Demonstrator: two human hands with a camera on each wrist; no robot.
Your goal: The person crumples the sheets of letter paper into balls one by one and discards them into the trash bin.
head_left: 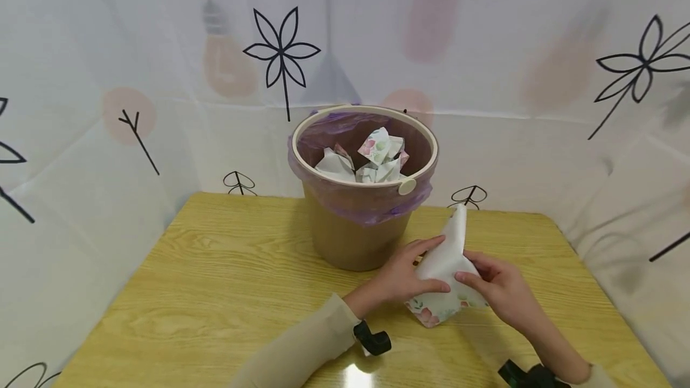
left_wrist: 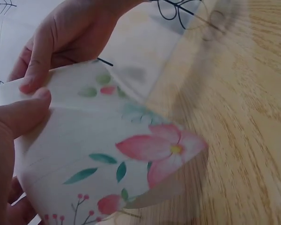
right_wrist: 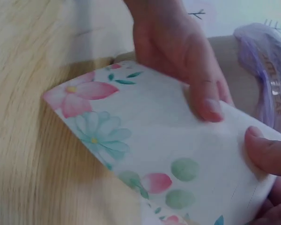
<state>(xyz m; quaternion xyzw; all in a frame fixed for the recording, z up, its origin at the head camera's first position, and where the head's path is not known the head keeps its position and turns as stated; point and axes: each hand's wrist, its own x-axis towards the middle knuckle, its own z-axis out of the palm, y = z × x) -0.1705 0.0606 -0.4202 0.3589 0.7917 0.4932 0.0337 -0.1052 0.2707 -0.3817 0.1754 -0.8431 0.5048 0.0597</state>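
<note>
A white paper sheet point(head_left: 443, 269) with a pink and green floral print is folded and bent, held above the table in front of the bin. My left hand point(head_left: 401, 275) grips its left side, the thumb across the front and the fingers at the far edge. On the other side, my right hand point(head_left: 504, 293) pinches the paper between thumb and fingers. Both thumbs lie close together on the sheet point(left_wrist: 84, 136) in the left wrist view. The right wrist view shows the printed corner point(right_wrist: 84, 93) pointing away over the wood; some fingers are hidden behind the paper.
A brown bin point(head_left: 353, 238) with a cream rim and a purple liner bag point(head_left: 372, 211) stands behind my left hand. Several crumpled floral papers point(head_left: 380, 148) lie in it. The wood-grain table point(head_left: 215, 292) meets a patterned cloth backdrop point(head_left: 485, 35).
</note>
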